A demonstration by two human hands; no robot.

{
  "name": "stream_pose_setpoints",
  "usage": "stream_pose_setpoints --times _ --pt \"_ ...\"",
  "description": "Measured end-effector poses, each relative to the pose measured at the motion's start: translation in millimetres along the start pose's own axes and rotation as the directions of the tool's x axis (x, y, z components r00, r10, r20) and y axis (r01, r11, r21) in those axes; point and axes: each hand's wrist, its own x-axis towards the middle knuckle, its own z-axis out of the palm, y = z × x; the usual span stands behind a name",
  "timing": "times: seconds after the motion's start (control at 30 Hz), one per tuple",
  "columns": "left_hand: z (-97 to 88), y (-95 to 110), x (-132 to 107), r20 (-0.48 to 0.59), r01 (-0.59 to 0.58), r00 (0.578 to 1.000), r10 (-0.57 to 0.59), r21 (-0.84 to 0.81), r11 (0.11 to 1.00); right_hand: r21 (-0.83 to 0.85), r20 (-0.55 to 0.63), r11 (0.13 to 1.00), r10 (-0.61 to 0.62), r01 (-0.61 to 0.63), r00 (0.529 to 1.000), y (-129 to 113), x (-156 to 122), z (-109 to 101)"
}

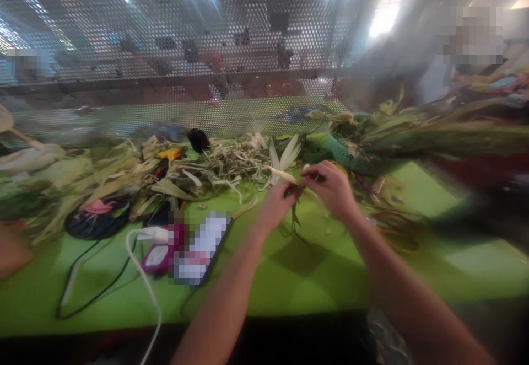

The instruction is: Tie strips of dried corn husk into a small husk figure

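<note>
In the head view my left hand (279, 204) is closed in a pinch around a pale corn husk strip (283, 175), whose tip points to the left. Close against it, my right hand (330, 184) pinches at the other end of the same piece; its fingertips partly hide what they grip. A few thin dark strands (295, 216) hang below the fingers. Just behind stand wider upright pale husk leaves (289, 153). Both hands are above the green tabletop (306, 293).
A heap of dry husk strips (231, 158) lies along the back. To the left are a phone (202, 249), a power strip (159, 255) with a white cable (144, 282), and a black round item (97, 219). A green basket (351, 153) with long husks stands back right, before a perforated metal screen (248, 28).
</note>
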Motion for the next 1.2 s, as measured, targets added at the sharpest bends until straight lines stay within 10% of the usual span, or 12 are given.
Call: stream_pose_setpoints --times 0.37,0.63,0.9,1.2 --pt "5.0 -7.9 -1.0 0.056 -0.006 0.998 0.002 0.080 0.997 0.028 0.057 0.999 -0.029 0.027 0.998 2.0 -4.6 14.7" --pt "3.6 -10.7 4.4 -0.011 0.060 0.998 -0.064 -0.219 0.974 0.082 -0.101 0.995 0.073 -0.065 0.992 1.7 -2.6 7.1" --pt "0.8 -8.3 1.4 -0.107 0.103 0.982 -0.157 -0.395 0.913 0.237 0.155 0.925 0.265 -0.296 0.952 0.2 -1.0 10.2" --pt "1.1 -3.8 1.7 -0.024 0.079 0.996 -0.090 -0.295 0.952 0.424 0.121 0.820 0.371 -0.386 0.921 2.2 -0.4 11.7"
